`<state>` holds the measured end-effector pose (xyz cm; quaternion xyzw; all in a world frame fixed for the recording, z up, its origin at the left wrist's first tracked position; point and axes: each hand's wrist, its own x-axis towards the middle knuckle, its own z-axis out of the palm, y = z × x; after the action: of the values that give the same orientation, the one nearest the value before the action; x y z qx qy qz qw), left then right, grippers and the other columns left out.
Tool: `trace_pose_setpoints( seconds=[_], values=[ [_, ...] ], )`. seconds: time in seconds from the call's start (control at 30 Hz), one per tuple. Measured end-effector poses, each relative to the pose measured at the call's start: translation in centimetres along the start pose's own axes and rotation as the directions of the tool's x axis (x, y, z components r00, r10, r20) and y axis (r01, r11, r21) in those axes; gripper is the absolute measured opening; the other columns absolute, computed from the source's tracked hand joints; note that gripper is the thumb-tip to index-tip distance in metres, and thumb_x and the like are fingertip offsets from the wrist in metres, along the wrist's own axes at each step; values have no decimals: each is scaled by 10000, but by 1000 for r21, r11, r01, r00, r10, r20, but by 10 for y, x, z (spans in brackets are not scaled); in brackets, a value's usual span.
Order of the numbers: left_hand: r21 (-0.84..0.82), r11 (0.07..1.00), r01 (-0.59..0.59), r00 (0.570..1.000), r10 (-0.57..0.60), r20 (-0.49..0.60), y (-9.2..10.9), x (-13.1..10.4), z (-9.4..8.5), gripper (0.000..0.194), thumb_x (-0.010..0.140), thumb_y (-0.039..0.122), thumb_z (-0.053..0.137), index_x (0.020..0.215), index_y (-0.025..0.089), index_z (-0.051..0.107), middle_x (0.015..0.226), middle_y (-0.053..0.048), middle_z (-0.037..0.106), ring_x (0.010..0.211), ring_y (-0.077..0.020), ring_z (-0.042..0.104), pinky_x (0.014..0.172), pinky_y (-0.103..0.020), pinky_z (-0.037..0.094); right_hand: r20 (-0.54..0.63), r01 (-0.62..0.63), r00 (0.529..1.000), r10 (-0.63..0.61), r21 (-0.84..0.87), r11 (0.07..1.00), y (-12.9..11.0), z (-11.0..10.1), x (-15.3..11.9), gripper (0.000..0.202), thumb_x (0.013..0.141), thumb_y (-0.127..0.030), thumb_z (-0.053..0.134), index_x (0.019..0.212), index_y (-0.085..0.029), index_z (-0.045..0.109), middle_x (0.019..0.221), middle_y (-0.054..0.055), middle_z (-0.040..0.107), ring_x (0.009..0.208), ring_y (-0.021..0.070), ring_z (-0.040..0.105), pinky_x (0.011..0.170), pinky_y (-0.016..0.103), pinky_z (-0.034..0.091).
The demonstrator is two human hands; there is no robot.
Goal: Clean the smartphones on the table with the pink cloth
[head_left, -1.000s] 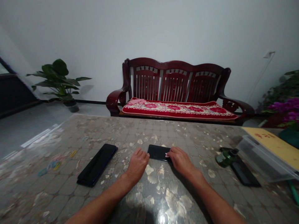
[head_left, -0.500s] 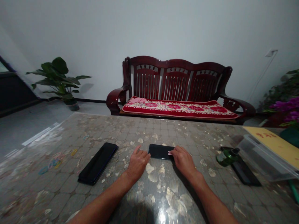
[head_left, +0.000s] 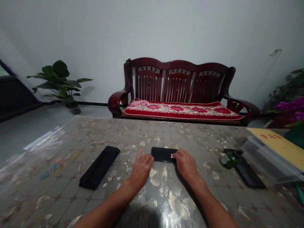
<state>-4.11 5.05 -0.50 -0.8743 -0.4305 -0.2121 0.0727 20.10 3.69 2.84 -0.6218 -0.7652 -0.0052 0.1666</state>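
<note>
A black smartphone [head_left: 162,154] lies flat, screen up, on the patterned table in front of me. My left hand [head_left: 142,166] grips its left end with fingertips at the edge, while the little finger sticks out. Over the right end, my right hand [head_left: 186,162] is closed on a small pink piece of cloth or paper [head_left: 172,155], which touches the screen. Most of that pink piece is hidden under my fingers. To the left of my left hand lies a stack of dark smartphones [head_left: 99,167], set at a slant.
Several coloured rubber bands [head_left: 55,166] lie on the table's left. At right are a green bottle [head_left: 230,160], another black phone [head_left: 250,173] and a clear plastic box [head_left: 263,161] with a yellow sheet [head_left: 280,147] on top. A wooden bench [head_left: 180,85] stands beyond the table.
My left hand has shifted slightly at the phone's left edge, its little finger now pointing more upright. The right hand and the phone look almost unmoved.
</note>
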Motion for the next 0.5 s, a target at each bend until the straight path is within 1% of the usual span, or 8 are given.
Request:
trace_pose_setpoints(
  seconds=[0.13,0.27,0.43,0.5],
  values=[
    [-14,1000,-17,999,17,47,6,-3,-2,334,924,41,453,1139,183,665,1072,-92,707,1048,-237,660,1184,-558,293,-24,-64,998,62,-55,996,9,0,8,261,962,-118,510,995,-222,747,968,70,682,928,218,576,801,309,399],
    [1,999,-43,998,43,42,12,-6,-1,341,927,58,461,1189,173,647,1135,-112,695,1084,-245,652,1182,-549,293,-30,-80,996,79,-29,996,9,1,12,266,962,-113,500,996,-216,743,966,69,677,930,215,576,808,304,402],
    [12,999,-53,998,52,47,14,-8,-1,323,930,67,479,1188,158,651,1161,-119,698,1098,-248,650,1187,-551,274,-30,38,999,-35,93,995,4,5,5,299,975,-113,469,982,-226,745,945,54,663,922,196,573,810,282,417],
    [12,999,-48,997,47,55,13,-8,0,327,926,72,491,1193,167,653,1174,-121,698,1112,-258,646,1187,-563,269,-42,60,998,-56,111,992,4,6,2,305,964,-99,467,1005,-225,742,948,55,658,926,196,570,818,284,421]
  ],
)
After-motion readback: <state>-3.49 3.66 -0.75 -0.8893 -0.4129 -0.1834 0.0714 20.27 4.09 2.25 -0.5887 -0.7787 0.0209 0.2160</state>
